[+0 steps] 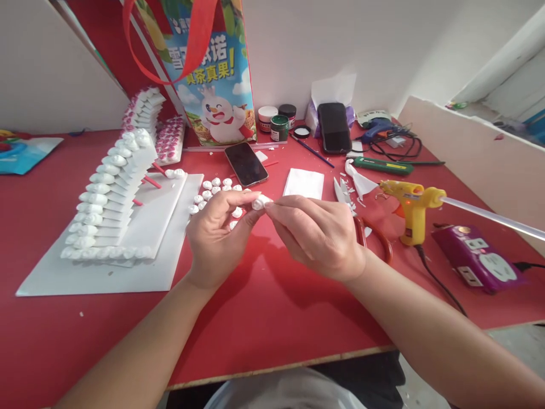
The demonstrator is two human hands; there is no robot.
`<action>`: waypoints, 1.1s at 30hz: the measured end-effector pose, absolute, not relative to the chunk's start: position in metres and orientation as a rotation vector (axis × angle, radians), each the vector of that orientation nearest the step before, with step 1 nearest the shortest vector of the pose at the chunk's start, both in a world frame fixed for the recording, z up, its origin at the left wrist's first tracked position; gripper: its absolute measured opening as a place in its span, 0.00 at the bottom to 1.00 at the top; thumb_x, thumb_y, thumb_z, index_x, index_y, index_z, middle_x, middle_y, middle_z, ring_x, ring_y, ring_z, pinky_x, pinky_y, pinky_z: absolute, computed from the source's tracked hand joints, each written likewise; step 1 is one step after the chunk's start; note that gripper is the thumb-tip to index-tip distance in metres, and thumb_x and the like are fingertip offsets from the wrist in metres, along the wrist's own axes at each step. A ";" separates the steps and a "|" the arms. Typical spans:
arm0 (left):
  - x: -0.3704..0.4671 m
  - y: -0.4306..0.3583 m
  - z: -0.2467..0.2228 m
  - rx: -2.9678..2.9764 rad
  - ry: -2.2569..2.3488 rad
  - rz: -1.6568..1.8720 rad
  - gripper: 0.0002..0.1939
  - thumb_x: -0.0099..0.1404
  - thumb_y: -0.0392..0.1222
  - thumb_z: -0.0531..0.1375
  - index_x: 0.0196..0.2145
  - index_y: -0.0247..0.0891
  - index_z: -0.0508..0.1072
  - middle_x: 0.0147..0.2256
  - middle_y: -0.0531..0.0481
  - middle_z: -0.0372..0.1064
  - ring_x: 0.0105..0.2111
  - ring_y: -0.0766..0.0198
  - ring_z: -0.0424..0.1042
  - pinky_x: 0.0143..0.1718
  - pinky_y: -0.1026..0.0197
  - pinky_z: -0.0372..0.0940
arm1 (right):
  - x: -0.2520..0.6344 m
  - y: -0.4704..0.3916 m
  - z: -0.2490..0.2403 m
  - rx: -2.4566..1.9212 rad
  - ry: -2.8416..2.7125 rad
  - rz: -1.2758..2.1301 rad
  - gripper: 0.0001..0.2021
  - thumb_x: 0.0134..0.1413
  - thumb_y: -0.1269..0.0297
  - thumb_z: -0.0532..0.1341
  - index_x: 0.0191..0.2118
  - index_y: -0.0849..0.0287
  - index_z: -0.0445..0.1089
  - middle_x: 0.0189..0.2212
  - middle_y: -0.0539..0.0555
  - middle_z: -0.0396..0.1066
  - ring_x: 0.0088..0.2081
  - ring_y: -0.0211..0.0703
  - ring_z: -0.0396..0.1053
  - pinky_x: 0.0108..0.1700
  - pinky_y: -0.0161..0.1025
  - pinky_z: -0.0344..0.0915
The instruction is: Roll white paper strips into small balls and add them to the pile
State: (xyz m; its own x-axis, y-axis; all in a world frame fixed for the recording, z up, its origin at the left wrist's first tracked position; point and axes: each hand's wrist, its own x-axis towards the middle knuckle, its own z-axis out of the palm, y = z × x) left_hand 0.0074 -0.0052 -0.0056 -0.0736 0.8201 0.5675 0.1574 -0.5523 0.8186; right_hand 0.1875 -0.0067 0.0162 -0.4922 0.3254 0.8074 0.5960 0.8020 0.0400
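Note:
A small white rolled rose (259,202) is held above the table in front of me. My left hand (223,236) pinches it between thumb and fingers. From the other side, my right hand (317,233) closes its thumb and fingertips on the rose's right edge. Several more white roses (207,186) lie in loose rows behind and partly under my left hand. Left of them, a curved white stepped model (138,152) edged with white roses stands on a white board (46,278). Red sticks (152,182) prop the steps.
A yellow glue gun (413,207) stands at right, near orange-handled scissors (385,241) and a purple power strip (481,255). Behind are a phone (246,163), white paper pieces (304,183), a green cutter (383,165), paint jars (279,128) and a printed bag (213,74).

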 end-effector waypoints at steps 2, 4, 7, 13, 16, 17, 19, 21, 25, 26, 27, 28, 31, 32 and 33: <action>0.006 -0.006 -0.004 1.693 1.069 1.633 0.07 0.62 0.37 0.71 0.39 0.40 0.81 0.37 0.50 0.80 0.38 0.62 0.78 0.45 0.58 0.74 | 0.188 -0.007 0.016 -0.717 -2.152 -0.367 0.07 0.64 0.78 0.59 0.45 0.64 0.69 0.33 0.55 0.79 0.32 0.39 0.75 0.30 0.35 0.65; 0.005 -0.006 -0.003 1.712 1.044 1.602 0.07 0.61 0.37 0.71 0.39 0.40 0.81 0.36 0.51 0.79 0.37 0.62 0.78 0.44 0.58 0.74 | 0.188 -0.007 0.016 -0.743 -2.184 -0.344 0.07 0.64 0.78 0.57 0.44 0.63 0.69 0.33 0.55 0.78 0.32 0.38 0.75 0.30 0.35 0.64; 0.003 -0.006 -0.001 1.737 1.043 1.543 0.08 0.62 0.37 0.71 0.40 0.40 0.80 0.36 0.51 0.79 0.37 0.61 0.78 0.43 0.58 0.73 | 0.189 -0.006 0.015 -0.778 -2.228 -0.318 0.08 0.66 0.77 0.55 0.44 0.62 0.69 0.33 0.54 0.78 0.31 0.38 0.74 0.29 0.36 0.62; 0.002 -0.008 0.000 1.754 1.102 1.466 0.09 0.64 0.38 0.69 0.43 0.39 0.79 0.38 0.49 0.79 0.39 0.60 0.79 0.44 0.56 0.73 | 0.187 -0.006 0.013 -0.843 -2.224 -0.193 0.08 0.69 0.74 0.54 0.44 0.60 0.69 0.32 0.53 0.76 0.30 0.38 0.71 0.29 0.36 0.61; 0.002 -0.007 0.000 1.772 1.098 1.488 0.08 0.64 0.38 0.69 0.42 0.39 0.79 0.38 0.48 0.79 0.39 0.61 0.78 0.45 0.57 0.73 | 0.184 -0.006 0.013 -0.876 -2.160 -0.044 0.07 0.69 0.73 0.54 0.42 0.60 0.69 0.31 0.53 0.75 0.28 0.36 0.68 0.30 0.36 0.63; 0.002 -0.007 -0.001 1.773 1.101 1.488 0.07 0.64 0.38 0.69 0.41 0.39 0.79 0.38 0.49 0.79 0.39 0.61 0.78 0.45 0.57 0.73 | 0.183 -0.005 0.014 -0.892 -2.133 0.002 0.07 0.69 0.73 0.54 0.41 0.59 0.69 0.33 0.54 0.75 0.29 0.37 0.68 0.31 0.36 0.64; 0.002 -0.006 -0.001 1.772 1.114 1.472 0.07 0.64 0.38 0.69 0.41 0.39 0.79 0.36 0.50 0.78 0.38 0.62 0.78 0.44 0.59 0.73 | 0.182 -0.004 0.015 -0.924 -2.069 0.080 0.07 0.68 0.72 0.54 0.40 0.58 0.69 0.38 0.58 0.75 0.35 0.39 0.71 0.34 0.37 0.66; 0.002 -0.005 -0.002 1.776 1.131 1.441 0.07 0.64 0.37 0.68 0.41 0.39 0.79 0.36 0.50 0.78 0.37 0.63 0.77 0.43 0.60 0.73 | 0.181 -0.003 0.015 -0.966 -1.999 0.191 0.06 0.67 0.71 0.56 0.39 0.57 0.69 0.42 0.58 0.75 0.39 0.42 0.72 0.37 0.38 0.68; 0.003 -0.005 -0.003 1.806 1.173 1.421 0.07 0.64 0.37 0.67 0.42 0.39 0.80 0.35 0.51 0.79 0.35 0.64 0.77 0.41 0.61 0.72 | 0.178 -0.002 0.013 -1.130 -1.796 0.602 0.02 0.63 0.68 0.60 0.37 0.57 0.69 0.34 0.51 0.75 0.31 0.38 0.70 0.32 0.36 0.66; 0.004 -0.005 -0.004 1.816 1.194 1.423 0.07 0.64 0.37 0.67 0.42 0.39 0.80 0.34 0.51 0.79 0.34 0.65 0.77 0.40 0.62 0.72 | 0.177 -0.002 0.013 -1.180 -1.732 0.692 0.02 0.62 0.67 0.61 0.36 0.57 0.69 0.32 0.50 0.75 0.29 0.37 0.69 0.31 0.36 0.65; 0.004 -0.005 -0.004 1.827 1.218 1.423 0.07 0.64 0.37 0.67 0.42 0.39 0.81 0.34 0.51 0.80 0.33 0.65 0.76 0.39 0.62 0.72 | 0.176 -0.002 0.013 -1.221 -1.673 0.757 0.03 0.61 0.67 0.62 0.35 0.57 0.70 0.31 0.50 0.75 0.28 0.36 0.68 0.30 0.36 0.64; 0.005 -0.005 -0.004 1.838 1.242 1.422 0.07 0.64 0.37 0.67 0.41 0.39 0.81 0.34 0.51 0.80 0.32 0.65 0.76 0.38 0.62 0.72 | 0.175 -0.003 0.013 -1.252 -1.626 0.799 0.03 0.61 0.66 0.62 0.34 0.57 0.71 0.29 0.49 0.74 0.27 0.36 0.67 0.29 0.36 0.63; 0.008 -0.005 -0.004 1.886 1.306 1.417 0.07 0.64 0.37 0.67 0.41 0.38 0.81 0.32 0.51 0.80 0.31 0.64 0.76 0.37 0.62 0.71 | 0.172 -0.005 0.014 -1.293 -1.559 0.830 0.04 0.59 0.67 0.63 0.32 0.59 0.72 0.27 0.49 0.73 0.25 0.35 0.65 0.28 0.36 0.61; 0.009 -0.005 -0.004 1.914 1.323 1.419 0.07 0.64 0.37 0.67 0.41 0.38 0.81 0.31 0.51 0.80 0.31 0.64 0.76 0.36 0.62 0.71 | 0.171 -0.006 0.014 -1.304 -1.557 0.816 0.04 0.58 0.68 0.63 0.32 0.59 0.73 0.27 0.49 0.73 0.25 0.35 0.65 0.29 0.36 0.61; 0.009 -0.005 -0.005 1.947 1.338 1.421 0.07 0.64 0.37 0.67 0.41 0.37 0.81 0.31 0.51 0.80 0.30 0.64 0.76 0.36 0.62 0.71 | 0.170 -0.006 0.014 -1.310 -1.565 0.790 0.04 0.57 0.70 0.63 0.31 0.59 0.73 0.27 0.49 0.72 0.25 0.35 0.64 0.29 0.36 0.61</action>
State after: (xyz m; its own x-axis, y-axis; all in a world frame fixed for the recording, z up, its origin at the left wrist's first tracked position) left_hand 0.0092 -0.0052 -0.0046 0.0338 0.8539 0.5194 0.4672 -0.4729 0.7470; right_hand 0.1696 -0.0062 0.0142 -0.0132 0.9702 0.2418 0.3820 0.2284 -0.8955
